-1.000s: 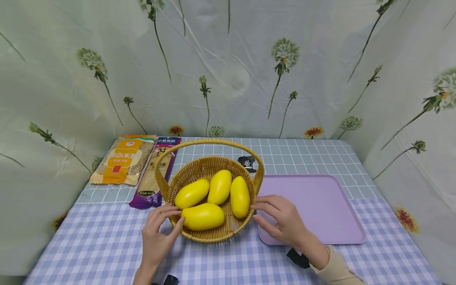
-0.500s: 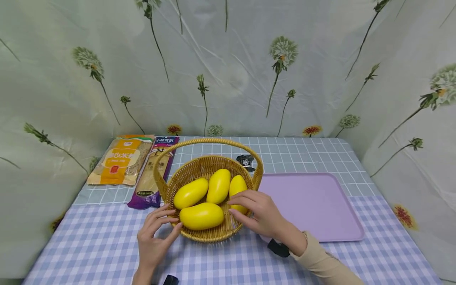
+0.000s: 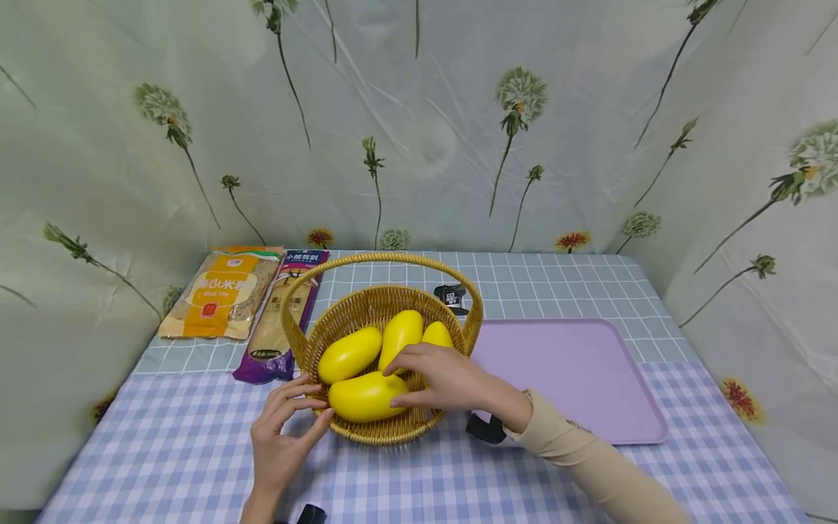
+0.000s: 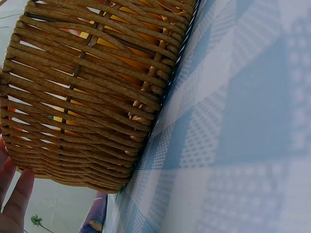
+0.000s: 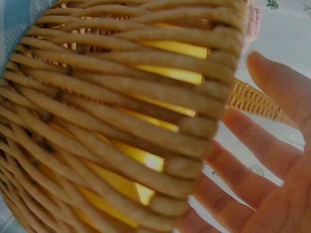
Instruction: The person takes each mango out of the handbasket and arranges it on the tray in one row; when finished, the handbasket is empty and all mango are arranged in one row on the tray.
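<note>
A golden wicker basket (image 3: 386, 439) with a tall hoop handle stands mid-table, holding several yellow mangoes. The front mango (image 3: 363, 398) lies crosswise near the rim. My left hand (image 3: 283, 429) rests its fingertips at the basket's left front rim, also seen in the left wrist view. Over the basket's right side reaches my right hand (image 3: 445, 378), its thumb and fingertips beside the right end of the front mango; contact is unclear. In the right wrist view its fingers (image 5: 262, 150) are spread beyond the rim. The right hand partly covers the right-hand mango (image 3: 437, 335).
A lilac tray (image 3: 583, 378) lies to the right of the basket. Back left are an orange grain bag (image 3: 222, 295) and a purple noodle packet (image 3: 278, 320). A small black packet (image 3: 452, 297) lies behind the basket. A floral curtain surrounds the table.
My right hand has moved left from the basket's right rim, across the right-hand mango, to the front mango. The left hand and basket have stayed nearly still.
</note>
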Demonstrator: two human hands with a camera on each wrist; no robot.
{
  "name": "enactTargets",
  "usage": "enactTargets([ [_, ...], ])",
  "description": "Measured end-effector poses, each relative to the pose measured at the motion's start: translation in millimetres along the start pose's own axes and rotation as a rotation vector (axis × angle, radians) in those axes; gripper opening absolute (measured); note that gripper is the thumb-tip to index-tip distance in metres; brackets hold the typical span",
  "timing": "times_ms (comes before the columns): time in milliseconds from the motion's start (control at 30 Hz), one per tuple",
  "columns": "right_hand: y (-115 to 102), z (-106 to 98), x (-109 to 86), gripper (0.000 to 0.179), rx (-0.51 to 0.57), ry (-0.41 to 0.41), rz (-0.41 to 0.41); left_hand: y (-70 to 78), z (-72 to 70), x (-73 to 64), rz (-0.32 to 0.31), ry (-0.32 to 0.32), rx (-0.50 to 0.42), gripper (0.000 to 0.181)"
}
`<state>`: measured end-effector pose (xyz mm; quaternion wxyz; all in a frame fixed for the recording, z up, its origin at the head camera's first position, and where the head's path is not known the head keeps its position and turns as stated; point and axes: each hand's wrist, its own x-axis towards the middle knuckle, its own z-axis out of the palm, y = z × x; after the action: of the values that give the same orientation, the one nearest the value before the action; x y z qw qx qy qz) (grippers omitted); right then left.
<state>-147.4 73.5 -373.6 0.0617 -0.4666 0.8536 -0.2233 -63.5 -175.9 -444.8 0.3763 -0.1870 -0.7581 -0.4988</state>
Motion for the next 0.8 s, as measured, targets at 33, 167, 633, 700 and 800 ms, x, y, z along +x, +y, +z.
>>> enactTargets([
  [33, -1, -1, 1.8, 0.041, -0.009, -0.032, 0.015, 0.0, -0.1, 0.3, -0.003, 0.0, -0.003, 0.02],
  [167, -3, -3, 9.8, 0.044, -0.067, -0.135, 0.05, -0.6, 0.0, 0.6, -0.005, 0.001, -0.013, 0.02],
  [633, -3, 9, 34.1, 0.05, -0.076, -0.254, 0.027, 2.3, 0.3, 1.7, -0.021, 0.001, 0.009, 0.023],
  [700, -2, 11, 34.1, 0.05, -0.063, -0.258, 0.034, -0.8, 0.2, -0.1, -0.022, 0.0, 0.011, 0.024],
  [800, 0, 15, 33.1, 0.051, -0.049, -0.253, 0.046, -12.0, 0.3, -5.7, -0.022, -0.001, 0.006, 0.026],
])
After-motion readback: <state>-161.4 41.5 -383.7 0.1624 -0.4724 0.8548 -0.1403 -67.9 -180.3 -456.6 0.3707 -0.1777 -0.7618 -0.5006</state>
